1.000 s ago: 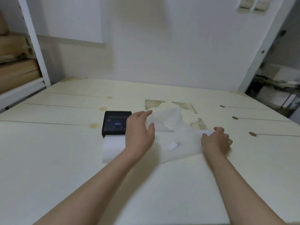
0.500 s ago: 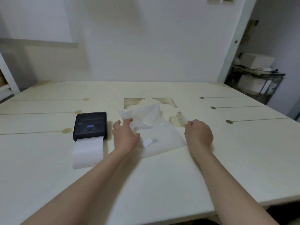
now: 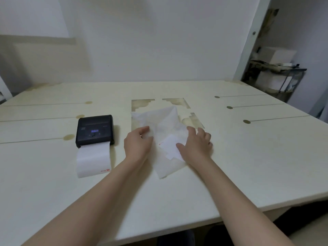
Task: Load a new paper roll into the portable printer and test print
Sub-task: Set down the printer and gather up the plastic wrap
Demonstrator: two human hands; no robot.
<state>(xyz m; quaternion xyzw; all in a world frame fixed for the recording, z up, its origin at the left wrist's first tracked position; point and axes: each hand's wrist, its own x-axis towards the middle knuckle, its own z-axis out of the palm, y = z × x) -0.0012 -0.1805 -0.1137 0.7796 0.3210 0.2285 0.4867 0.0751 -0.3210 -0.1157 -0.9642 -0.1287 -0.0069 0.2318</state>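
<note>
The portable printer point(image 3: 95, 129), a black box with a small lit display on its top, sits on the pale table point(image 3: 248, 157). A strip of white printed paper point(image 3: 93, 161) comes out of the printer's near edge and lies flat on the table toward the person; it has a small red mark at its near right corner. To the right of the printer, a little apart from it, lies a thin crumpled white wrapper point(image 3: 165, 121), partly see-through, which reaches from the patched spots of the table surface down toward the person. Both hands rest on this wrapper. The left hand point(image 3: 137, 143) is at the wrapper's edge nearest the printer, its fingers bent and loosely together, the fingertips touching the thin sheet; I cannot tell if this grip really pinches the sheet or only presses on it. The right hand point(image 3: 197, 143) is on the wrapper's far side from the printer, palm down, fingers a little spread and curved, the thumb lying on a small white paper slip point(image 3: 169, 145) that has a tiny red mark at its corner. This slip lies on the wrapper between the two hands. The right grip presses down and is not closed around anything. Farther right from the printer, beyond the table, a dark metal rack point(image 3: 276, 75) holds white boxes.
</note>
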